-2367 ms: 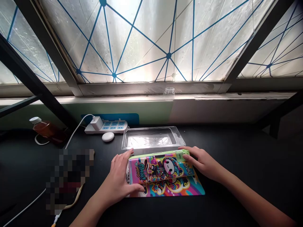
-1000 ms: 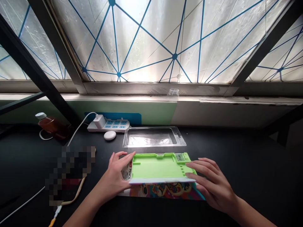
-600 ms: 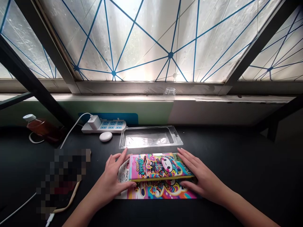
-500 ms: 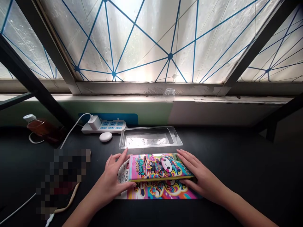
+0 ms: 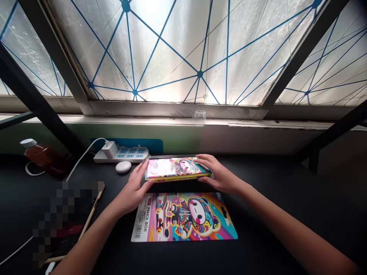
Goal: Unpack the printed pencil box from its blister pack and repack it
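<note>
- Pencil box (image 5: 177,169): a flat box printed in bright pink, yellow and blue cartoon art, at upper middle of the table, tilted slightly. It sits over a clear plastic tray (image 5: 172,156); I cannot tell whether they touch.
- Left hand (image 5: 133,187): fingers spread, holding the box's left end.
- Right hand (image 5: 216,173): fingers curved, holding the box's right end.
- Printed card (image 5: 183,217): lies flat on the black table (image 5: 258,217) below the box, marked "PENCIL BOX", showing a cartoon character.
- Left of the box: a power strip (image 5: 120,154) with a white plug (image 5: 109,149), a small white oval object (image 5: 123,167) and, far left, a bottle of amber liquid (image 5: 40,152).
- Lower left: a blurred patch (image 5: 60,225).
- Across the top: a window (image 5: 172,49) crossed by blue lines.
</note>
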`<act>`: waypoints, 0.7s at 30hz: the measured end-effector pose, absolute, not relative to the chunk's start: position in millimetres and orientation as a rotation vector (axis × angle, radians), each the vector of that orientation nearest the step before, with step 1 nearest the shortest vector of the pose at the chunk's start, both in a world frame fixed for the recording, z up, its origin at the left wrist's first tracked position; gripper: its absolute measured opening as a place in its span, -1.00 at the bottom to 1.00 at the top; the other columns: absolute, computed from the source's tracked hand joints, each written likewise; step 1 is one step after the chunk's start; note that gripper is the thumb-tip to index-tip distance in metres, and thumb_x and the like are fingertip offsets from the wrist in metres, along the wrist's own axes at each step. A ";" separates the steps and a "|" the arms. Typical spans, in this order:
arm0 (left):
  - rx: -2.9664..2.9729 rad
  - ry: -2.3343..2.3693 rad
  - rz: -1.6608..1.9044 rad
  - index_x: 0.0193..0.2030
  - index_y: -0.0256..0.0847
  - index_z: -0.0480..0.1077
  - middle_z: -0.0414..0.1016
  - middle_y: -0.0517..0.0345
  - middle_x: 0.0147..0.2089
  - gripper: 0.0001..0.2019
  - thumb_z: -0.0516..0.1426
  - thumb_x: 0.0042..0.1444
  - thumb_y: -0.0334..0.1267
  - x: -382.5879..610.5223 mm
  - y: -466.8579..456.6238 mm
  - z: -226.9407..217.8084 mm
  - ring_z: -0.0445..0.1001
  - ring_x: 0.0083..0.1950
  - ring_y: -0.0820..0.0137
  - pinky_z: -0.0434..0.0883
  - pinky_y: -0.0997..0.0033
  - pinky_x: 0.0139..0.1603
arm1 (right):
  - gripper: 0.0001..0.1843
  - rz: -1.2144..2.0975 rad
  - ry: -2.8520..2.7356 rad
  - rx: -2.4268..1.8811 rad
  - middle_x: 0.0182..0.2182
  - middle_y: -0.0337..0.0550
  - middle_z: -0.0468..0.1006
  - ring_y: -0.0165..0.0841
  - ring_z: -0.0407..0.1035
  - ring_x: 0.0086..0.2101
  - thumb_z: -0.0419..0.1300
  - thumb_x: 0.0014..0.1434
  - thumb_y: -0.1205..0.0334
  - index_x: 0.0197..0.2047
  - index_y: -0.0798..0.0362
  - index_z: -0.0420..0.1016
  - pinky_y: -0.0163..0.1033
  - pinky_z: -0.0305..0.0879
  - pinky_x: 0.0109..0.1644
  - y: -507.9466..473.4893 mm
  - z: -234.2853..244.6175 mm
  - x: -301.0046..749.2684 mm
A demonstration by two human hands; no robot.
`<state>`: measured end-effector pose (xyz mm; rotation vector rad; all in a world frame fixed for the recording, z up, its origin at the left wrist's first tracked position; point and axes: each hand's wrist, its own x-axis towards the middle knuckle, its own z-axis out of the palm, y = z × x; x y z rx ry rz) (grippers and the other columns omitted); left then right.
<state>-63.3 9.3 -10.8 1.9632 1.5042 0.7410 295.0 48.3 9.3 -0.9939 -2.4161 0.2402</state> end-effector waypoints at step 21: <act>2.287 1.750 0.606 0.39 -0.08 0.30 0.22 0.03 0.48 -0.52 -0.17 0.47 -0.07 -65.4 2.3 -23.6 0.24 0.35 0.02 0.27 -0.13 0.30 | -0.54 -0.176 -2.569 -0.963 0.33 0.05 0.36 0.02 0.12 0.36 0.04 0.41 0.27 0.33 -0.04 0.38 0.34 0.03 0.34 30.4 -18.1 276.2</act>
